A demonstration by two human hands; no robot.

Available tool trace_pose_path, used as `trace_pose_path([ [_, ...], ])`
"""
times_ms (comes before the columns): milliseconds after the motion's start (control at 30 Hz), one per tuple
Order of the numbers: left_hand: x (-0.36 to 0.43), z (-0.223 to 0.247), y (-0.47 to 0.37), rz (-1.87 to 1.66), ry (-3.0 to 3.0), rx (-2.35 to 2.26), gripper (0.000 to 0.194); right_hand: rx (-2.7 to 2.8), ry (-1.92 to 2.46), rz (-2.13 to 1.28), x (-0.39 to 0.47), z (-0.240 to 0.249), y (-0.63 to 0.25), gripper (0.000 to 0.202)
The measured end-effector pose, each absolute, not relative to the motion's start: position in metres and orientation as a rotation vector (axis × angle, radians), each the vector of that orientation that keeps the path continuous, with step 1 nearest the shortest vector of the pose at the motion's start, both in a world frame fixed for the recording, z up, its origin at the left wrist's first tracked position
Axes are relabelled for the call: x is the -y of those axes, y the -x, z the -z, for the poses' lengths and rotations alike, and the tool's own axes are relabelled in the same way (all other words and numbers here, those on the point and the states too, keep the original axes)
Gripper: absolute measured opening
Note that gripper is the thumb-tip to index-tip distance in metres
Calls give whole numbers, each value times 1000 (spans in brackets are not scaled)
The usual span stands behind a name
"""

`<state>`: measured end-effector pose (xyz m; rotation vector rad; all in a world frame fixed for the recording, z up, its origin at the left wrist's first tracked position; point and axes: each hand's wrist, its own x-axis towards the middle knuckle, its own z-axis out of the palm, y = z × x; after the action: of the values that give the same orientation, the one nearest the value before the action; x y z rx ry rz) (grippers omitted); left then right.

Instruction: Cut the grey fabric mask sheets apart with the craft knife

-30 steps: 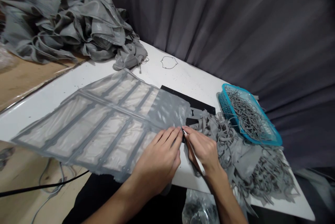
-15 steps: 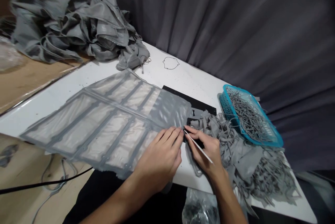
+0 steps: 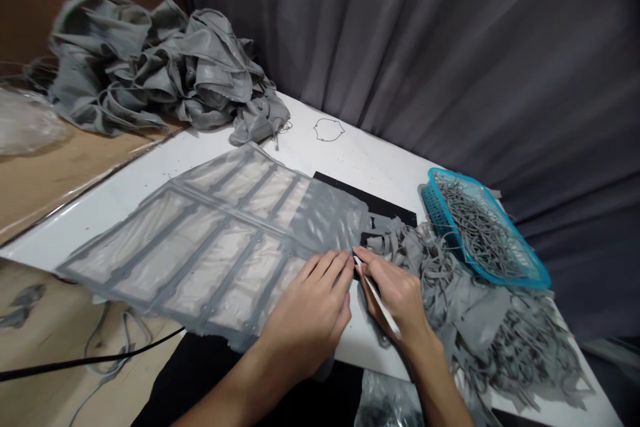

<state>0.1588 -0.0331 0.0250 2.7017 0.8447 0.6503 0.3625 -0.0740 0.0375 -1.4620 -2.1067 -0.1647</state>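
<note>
A grey rubbery sheet point(image 3: 320, 210) with rows of pale, see-through rectangular panels lies across the white table. My left hand point(image 3: 313, 304) presses on its near right part, fingers laid flat and side by side, thumb tucked to the side. In my right hand point(image 3: 395, 294) is a slim white pen-like tool point(image 3: 383, 307), gripped near its tip. That tip is at the sheet's right edge, just beside my left fingertips, and is too small to make out. Beneath the sheet's right end is a black mat point(image 3: 370, 197).
Grey cut scraps point(image 3: 465, 310) heap up right of my right hand. Behind them stands a blue basket point(image 3: 543, 274) of thin grey strips. Crumpled grey sheets point(image 3: 165, 67) pile at the back left. A thin dark outline-shaped loop point(image 3: 329, 120) lies near the curtain point(image 3: 400, 34).
The whole view has shifted slightly, so things appear lower and further right. The white tool sits at a slightly different angle in my right hand. My left hand stays on the sheet.
</note>
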Motion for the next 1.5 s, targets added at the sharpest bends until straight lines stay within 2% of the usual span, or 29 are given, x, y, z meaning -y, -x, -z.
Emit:
trace_pose_path([
  [400,33,-23,-160,-658,-2716,-842,50,2043,1494,237,69,-32,-358,23],
  [733,34,-21,-162,-642,-2721,-871,50,1592,1606,-158,65,-30,-363,13],
  [967,36,-37,-157,-710,-2586,-910,42,1693,1588,-285,61,-50,-358,12],
  [1100,34,-40,-155,-759,-2574,-1038,43,1761,1533,-371,46,-62,-341,10],
  [1500,33,-17,-138,-832,-2737,-1048,51,1684,1504,-538,43,-39,-340,7],
])
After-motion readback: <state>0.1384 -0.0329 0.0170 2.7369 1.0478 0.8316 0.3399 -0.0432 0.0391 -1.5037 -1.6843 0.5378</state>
